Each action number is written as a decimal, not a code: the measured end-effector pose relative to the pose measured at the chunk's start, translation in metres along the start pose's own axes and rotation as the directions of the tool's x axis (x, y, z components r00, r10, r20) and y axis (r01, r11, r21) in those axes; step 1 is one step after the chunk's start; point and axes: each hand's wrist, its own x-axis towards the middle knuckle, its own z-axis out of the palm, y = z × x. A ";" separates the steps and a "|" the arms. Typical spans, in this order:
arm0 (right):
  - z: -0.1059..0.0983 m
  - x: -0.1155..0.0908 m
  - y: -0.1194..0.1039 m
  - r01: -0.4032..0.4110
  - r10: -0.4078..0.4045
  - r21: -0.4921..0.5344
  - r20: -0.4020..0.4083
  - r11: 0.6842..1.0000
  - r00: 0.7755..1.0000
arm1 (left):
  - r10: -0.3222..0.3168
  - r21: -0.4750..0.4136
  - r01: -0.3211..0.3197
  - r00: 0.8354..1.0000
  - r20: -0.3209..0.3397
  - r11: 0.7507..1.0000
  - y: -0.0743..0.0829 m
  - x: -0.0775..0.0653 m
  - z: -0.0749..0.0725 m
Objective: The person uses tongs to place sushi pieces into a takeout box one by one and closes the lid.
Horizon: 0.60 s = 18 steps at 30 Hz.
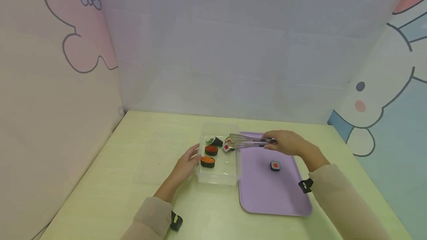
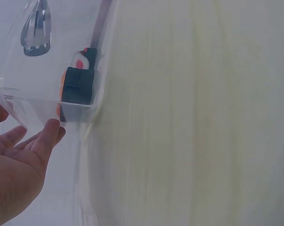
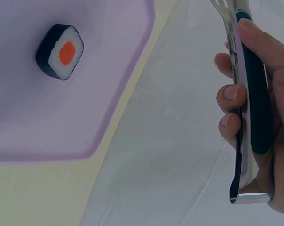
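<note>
My right hand (image 1: 288, 143) grips metal tongs (image 3: 257, 103) with dark handle grips, fingers on one arm and thumb on the other. In the head view the slotted tong heads overlap the red-centred rolls (image 1: 227, 147) at the right of a clear plastic container (image 1: 218, 179). Also inside are a red-topped sushi piece (image 1: 211, 150), an orange-topped piece (image 1: 208, 162) and a dark-wrapped roll (image 1: 217, 142) with green at its end. My left hand (image 1: 182, 166) rests its extended fingertips against the container's left wall, thumb apart from them in the left wrist view (image 2: 19, 165).
A lilac tray (image 1: 267, 199) lies right of the container, bearing one sushi roll (image 1: 275, 166) with an orange centre. To the left, a clear flat lid (image 1: 160, 158) lies on the pale table (image 1: 100, 195). Walls with cartoon prints enclose the table's back and sides.
</note>
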 end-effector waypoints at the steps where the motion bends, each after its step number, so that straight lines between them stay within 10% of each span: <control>1: 0.000 -0.002 0.001 -0.002 0.002 0.004 -0.009 1.000 1.000 | 0.001 -0.001 -0.001 1.000 0.001 1.000 0.000 0.000 0.000; 18: 0.001 -0.079 0.033 -0.150 0.154 0.063 -0.052 0.987 0.987 | 0.002 -0.007 -0.002 1.000 0.006 1.000 -0.003 0.003 -0.002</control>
